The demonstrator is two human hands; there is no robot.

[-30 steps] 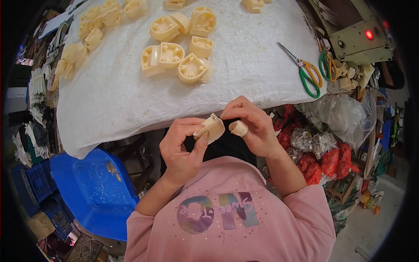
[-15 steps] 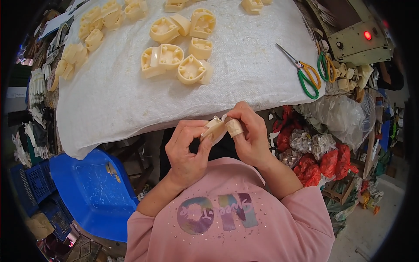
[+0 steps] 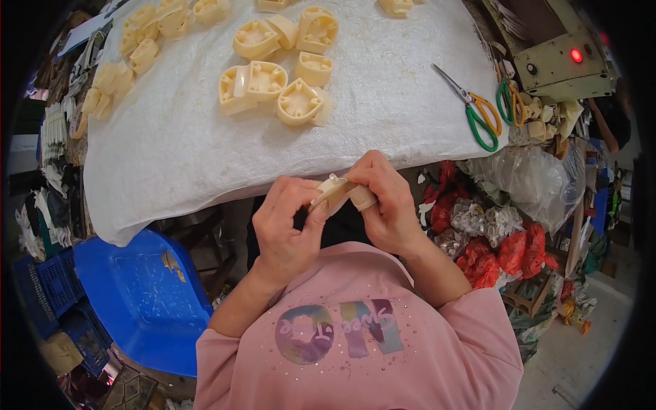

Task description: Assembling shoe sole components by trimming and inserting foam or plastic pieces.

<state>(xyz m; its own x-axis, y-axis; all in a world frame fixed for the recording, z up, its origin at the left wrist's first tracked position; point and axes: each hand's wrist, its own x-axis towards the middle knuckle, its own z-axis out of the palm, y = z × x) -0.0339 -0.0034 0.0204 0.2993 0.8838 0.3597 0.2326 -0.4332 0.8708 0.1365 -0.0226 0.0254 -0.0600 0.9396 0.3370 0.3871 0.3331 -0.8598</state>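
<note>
Just off the near edge of the covered table, my left hand (image 3: pixel 285 220) grips a small cream plastic part (image 3: pixel 332 194) between thumb and fingers. A short clear or whitish bit sticks up at its top end. My right hand (image 3: pixel 388 201) is closed on the right side of the same part, thumb and index finger pinching its edge. Beige tape (image 3: pixel 362 198) wraps the right thumb. The fingers hide much of the part. On the table lie several hollow cream plastic parts (image 3: pixel 299 102), rounded at one end, with small posts inside.
White woven sheeting (image 3: pixel 383 102) covers the table. Green-and-orange-handled scissors (image 3: pixel 484 119) lie at its right, with a second pair (image 3: pixel 511 102) by a machine (image 3: pixel 564 68) with a red light. A blue tub (image 3: pixel 147 301) is at lower left; red plastic bags (image 3: pixel 512 253) lie lower right.
Both hands have shifted slightly up and to the left with the cream part, which stays between them. The view has moved slightly.
</note>
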